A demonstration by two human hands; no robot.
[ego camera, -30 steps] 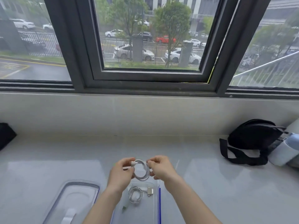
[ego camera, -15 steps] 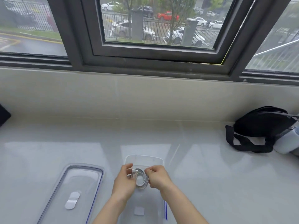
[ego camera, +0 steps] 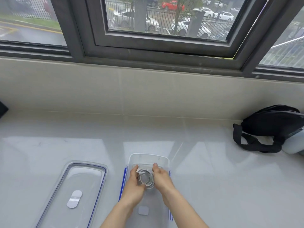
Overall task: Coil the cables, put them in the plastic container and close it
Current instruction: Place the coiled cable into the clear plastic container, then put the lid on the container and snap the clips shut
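The supporting surface is a pale, glossy stone counter (ego camera: 213, 186) running below a window. A clear plastic container (ego camera: 148, 157) with blue side clips rests directly on it, enclosing the grip. The detached clear lid (ego camera: 72, 195), blue-edged, lies flat on the counter left of the grip, just beside the container. A black strapped bag (ego camera: 269, 127) lies well right of and beyond the grip, touching a pale object (ego camera: 294, 144), possibly a bottle, at the frame edge.

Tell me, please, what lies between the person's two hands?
In the head view, the coiled white cable lies between the left hand and right hand, inside the clear container.
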